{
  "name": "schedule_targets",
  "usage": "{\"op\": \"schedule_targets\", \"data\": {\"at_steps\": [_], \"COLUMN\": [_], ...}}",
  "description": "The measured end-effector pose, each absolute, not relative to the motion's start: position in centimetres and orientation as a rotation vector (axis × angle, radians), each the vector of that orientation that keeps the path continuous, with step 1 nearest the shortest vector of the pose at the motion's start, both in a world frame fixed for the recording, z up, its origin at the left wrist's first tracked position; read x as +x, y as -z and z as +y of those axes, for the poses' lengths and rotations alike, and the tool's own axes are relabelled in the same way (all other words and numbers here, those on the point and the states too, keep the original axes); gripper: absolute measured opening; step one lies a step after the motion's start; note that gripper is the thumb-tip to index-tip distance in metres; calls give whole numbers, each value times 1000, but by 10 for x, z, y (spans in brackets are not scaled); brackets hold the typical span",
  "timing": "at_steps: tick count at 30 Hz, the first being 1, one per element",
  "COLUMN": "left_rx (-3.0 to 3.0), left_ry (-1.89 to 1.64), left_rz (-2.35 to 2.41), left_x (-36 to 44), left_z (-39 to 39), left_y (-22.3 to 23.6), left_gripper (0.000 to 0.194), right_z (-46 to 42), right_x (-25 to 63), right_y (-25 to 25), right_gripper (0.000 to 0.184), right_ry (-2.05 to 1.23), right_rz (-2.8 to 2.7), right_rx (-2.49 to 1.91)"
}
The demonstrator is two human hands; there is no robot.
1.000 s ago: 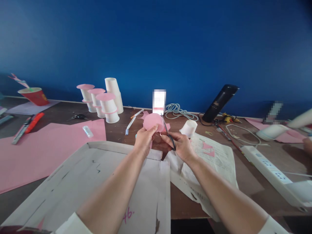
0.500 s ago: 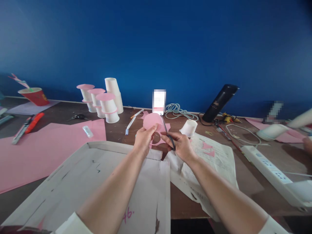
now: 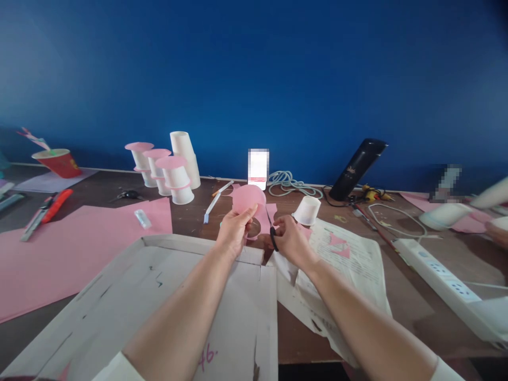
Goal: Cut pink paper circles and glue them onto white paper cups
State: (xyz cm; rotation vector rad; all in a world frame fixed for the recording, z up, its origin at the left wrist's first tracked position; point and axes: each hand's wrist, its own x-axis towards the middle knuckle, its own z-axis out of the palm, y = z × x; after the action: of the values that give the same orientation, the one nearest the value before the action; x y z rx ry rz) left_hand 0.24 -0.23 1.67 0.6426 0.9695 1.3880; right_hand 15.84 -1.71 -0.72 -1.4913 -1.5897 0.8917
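Note:
Between the thumb and fingers of my left hand (image 3: 235, 228) is a round pink paper disc (image 3: 246, 198). My right hand (image 3: 291, 235) is closed on black-handled scissors (image 3: 273, 237), with the blades pointing up at the disc's right edge. Whether the blades touch the paper I cannot tell. Beneath the disc, on the table, lies a pink paper offcut (image 3: 270, 211) with a round hole in it. Just past my right hand a white paper cup (image 3: 307, 210) stands upside down.
At the back left stand stacked white cups with pink discs (image 3: 177, 174) and a taller white cup stack (image 3: 186, 159). Pink sheets (image 3: 79, 254) and a white cardboard box lid (image 3: 119, 296) lie left. A black bottle (image 3: 357, 169), power strip (image 3: 440, 275) and another person's hand (image 3: 498, 233) are right.
The scissors have tipped more upright and shifted slightly down and left, away from the disc's upper edge. My left hand keeps its hold on the disc. The view has tilted slightly.

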Motion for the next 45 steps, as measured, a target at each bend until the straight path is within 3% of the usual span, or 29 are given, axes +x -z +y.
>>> {"op": "schedule_targets", "data": {"at_steps": [5,13,23,29,45], "left_rx": [659,788,755,707,717], "left_ry": [-1387,-1292,-1331,-1376,-1314], "left_rz": [892,884,1022,1018,926], "left_x": [4,-4,-8,-7,-10], "left_z": [-2,-1,8,12,9], "left_y": [-16,-13,-1,9,-1], "left_gripper": [42,32,43,34,38], "right_z": [-16,-12,-16,-12,-13], "right_x": [159,155,149,145,160], "right_y": [11,-5,-3,5,-10], "right_gripper": [44,45,51,58,59], "right_ry": [-832,-1134,-1333,-1327,-1424], "right_rz": [-1646,-1342,-1170,-1147,-1264], "right_rx": [-1484,-1276,-1146,-1105,-1094]}}
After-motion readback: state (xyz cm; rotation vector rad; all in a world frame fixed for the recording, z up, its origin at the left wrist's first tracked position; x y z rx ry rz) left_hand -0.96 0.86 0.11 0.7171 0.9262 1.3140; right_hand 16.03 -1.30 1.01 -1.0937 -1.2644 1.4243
